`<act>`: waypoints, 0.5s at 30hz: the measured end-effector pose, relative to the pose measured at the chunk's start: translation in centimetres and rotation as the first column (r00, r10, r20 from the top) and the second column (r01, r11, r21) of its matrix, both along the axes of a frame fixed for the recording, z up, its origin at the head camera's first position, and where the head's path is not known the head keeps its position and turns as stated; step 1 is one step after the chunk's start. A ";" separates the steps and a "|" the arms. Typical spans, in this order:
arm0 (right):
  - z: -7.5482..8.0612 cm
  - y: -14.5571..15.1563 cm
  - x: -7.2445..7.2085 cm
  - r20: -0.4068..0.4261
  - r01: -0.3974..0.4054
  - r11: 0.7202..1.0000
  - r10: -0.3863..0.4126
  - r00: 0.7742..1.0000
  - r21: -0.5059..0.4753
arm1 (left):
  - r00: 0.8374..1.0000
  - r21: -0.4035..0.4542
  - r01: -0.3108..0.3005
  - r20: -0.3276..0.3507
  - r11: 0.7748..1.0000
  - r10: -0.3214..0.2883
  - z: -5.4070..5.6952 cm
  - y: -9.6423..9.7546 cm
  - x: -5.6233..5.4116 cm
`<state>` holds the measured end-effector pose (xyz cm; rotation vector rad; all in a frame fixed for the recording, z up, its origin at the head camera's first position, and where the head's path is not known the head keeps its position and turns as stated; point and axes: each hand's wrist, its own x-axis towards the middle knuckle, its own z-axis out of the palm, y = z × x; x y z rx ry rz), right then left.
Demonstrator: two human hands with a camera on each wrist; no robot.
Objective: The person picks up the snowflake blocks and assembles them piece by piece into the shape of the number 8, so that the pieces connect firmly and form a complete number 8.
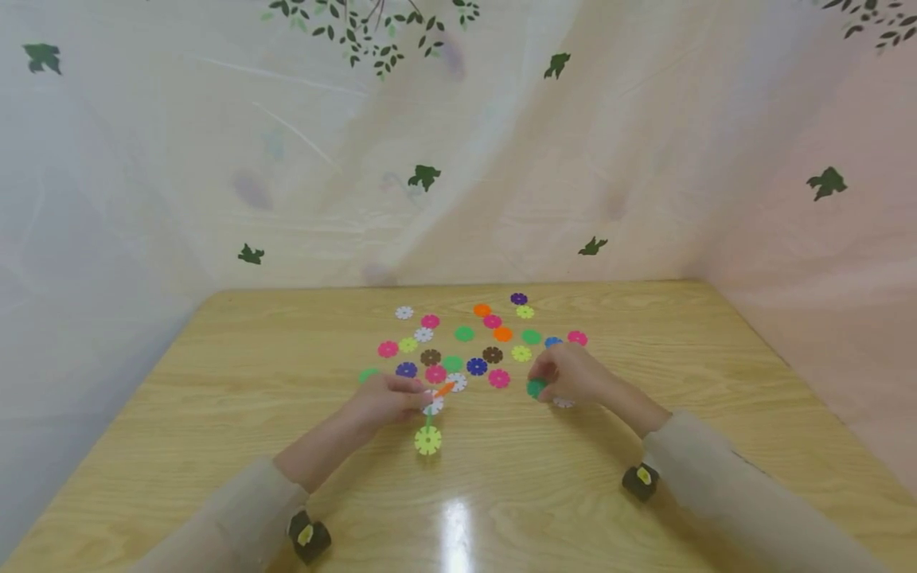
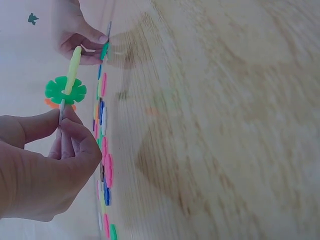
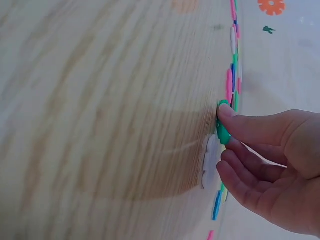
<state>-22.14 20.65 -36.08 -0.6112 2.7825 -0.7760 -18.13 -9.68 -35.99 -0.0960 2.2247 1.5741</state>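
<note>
My left hand (image 1: 383, 400) pinches a white notched flower disc (image 1: 434, 405) between thumb and fingers. Joined to it are an orange disc (image 1: 445, 389), seen nearly edge-on, and a green disc (image 2: 54, 91). A yellow disc (image 1: 427, 441) is slotted onto the green one, at the end nearest me. This small chain is held up above the table. Farther right, my right hand (image 1: 579, 376) pinches a single green disc (image 3: 223, 131) by its edge, low over the tabletop. A white disc (image 1: 563, 403) lies partly hidden under that hand.
Loose notched discs in several colours lie spread across the wooden table (image 1: 215, 414), mostly beyond and between the hands. Pink (image 1: 499, 378) and dark blue (image 1: 477, 366) ones are among the nearest. A pale curtain (image 1: 466, 223) hangs behind the table's far edge.
</note>
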 end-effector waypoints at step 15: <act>-0.5 -3.3 0.2 0.168 0.254 0.914 -0.209 0.963 -0.316 | 1.000 -0.005 0.020 0.010 1.000 -0.020 0.2 -0.3 -0.2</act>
